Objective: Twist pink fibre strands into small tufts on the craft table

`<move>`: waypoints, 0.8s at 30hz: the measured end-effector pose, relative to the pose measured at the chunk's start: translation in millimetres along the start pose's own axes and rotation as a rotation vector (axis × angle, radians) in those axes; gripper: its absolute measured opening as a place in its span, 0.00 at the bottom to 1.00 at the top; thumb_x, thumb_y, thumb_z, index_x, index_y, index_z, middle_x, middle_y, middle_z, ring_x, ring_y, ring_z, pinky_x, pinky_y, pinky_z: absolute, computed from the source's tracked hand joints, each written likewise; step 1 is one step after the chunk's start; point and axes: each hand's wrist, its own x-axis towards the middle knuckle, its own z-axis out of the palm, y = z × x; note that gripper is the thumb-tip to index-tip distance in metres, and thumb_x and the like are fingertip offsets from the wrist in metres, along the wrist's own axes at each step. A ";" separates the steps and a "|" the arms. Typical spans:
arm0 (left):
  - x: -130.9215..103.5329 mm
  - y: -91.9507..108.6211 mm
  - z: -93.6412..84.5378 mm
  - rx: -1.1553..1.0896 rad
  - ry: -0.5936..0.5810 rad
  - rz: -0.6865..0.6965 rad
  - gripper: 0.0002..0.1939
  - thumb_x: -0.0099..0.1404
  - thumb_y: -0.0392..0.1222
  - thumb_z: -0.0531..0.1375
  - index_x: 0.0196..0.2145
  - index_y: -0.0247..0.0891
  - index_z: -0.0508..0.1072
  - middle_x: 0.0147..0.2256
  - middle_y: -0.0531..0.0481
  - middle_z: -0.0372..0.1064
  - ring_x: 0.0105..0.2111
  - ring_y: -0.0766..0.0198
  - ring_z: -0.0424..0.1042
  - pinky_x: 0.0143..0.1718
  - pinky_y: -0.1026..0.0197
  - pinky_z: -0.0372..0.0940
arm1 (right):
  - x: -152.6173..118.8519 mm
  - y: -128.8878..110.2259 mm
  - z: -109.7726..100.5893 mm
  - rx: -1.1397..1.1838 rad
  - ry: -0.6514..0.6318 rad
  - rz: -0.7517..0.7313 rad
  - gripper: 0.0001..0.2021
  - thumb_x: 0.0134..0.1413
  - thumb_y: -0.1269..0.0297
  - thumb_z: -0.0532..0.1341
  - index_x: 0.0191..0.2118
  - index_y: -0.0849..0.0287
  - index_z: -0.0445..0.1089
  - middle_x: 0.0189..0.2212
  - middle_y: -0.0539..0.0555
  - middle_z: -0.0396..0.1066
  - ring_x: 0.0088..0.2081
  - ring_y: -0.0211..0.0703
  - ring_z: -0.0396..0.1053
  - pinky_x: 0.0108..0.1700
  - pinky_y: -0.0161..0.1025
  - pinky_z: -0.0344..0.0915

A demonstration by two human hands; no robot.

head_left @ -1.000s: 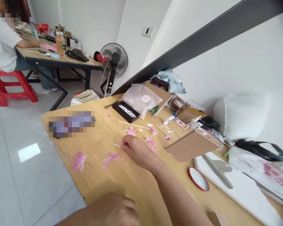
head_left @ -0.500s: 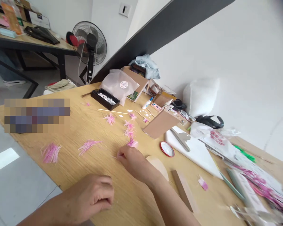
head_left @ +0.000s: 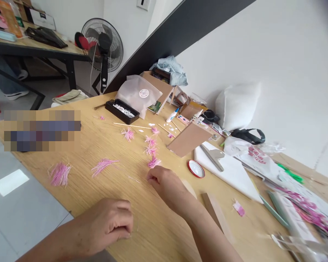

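Observation:
My left hand [head_left: 112, 222] rests low over the wooden table with its fingers curled together; what it holds, if anything, is hidden. A faint thin strand seems to show by its fingertips. My right hand [head_left: 165, 182] is pinched closed just below a pink tuft [head_left: 154, 162], and I cannot make out anything in the pinch. Left of it, a pale strand [head_left: 134, 179] lies on the wood. A loose bundle of pink fibres [head_left: 104, 166] and a thicker pink bundle [head_left: 60, 174] lie farther left. More fluffy pink tufts [head_left: 150, 148] form a row going away from me.
A red-rimmed lid [head_left: 196, 169], a clipboard [head_left: 226, 171] with white sheets and a wooden strip [head_left: 217, 213] lie right. Behind stand a brown board [head_left: 190, 138], a glue bottle [head_left: 172, 115] and a black tray [head_left: 122, 112] of white pieces. A pixelated patch covers the left edge.
My right hand has moved right, away from the pale strand, which now lies in the open on the table. My left hand has barely moved. The view has shifted slightly.

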 end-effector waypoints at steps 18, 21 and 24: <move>-0.6 2.0 -1.1 -0.006 -0.024 -0.036 0.13 0.60 0.26 0.54 0.20 0.35 0.59 0.24 0.57 0.56 0.26 0.70 0.60 0.26 0.69 0.52 | 10.2 -10.3 16.9 0.039 0.014 -0.068 0.08 0.52 0.74 0.55 0.24 0.60 0.65 0.25 0.49 0.66 0.27 0.36 0.61 0.30 0.33 0.54; -0.1 1.6 -0.6 -0.008 -0.012 -0.019 0.13 0.60 0.27 0.54 0.20 0.36 0.59 0.24 0.57 0.57 0.26 0.70 0.60 0.26 0.68 0.52 | 8.9 -10.1 12.6 0.006 0.050 -0.070 0.09 0.53 0.76 0.54 0.25 0.60 0.64 0.25 0.50 0.66 0.28 0.37 0.62 0.31 0.33 0.55; -0.5 2.2 -0.7 -0.003 -0.014 -0.016 0.13 0.60 0.27 0.53 0.20 0.36 0.59 0.24 0.57 0.56 0.26 0.70 0.59 0.26 0.68 0.52 | 8.4 -4.7 8.2 -0.051 0.082 -0.067 0.10 0.54 0.77 0.51 0.26 0.61 0.64 0.26 0.52 0.65 0.30 0.39 0.61 0.33 0.35 0.55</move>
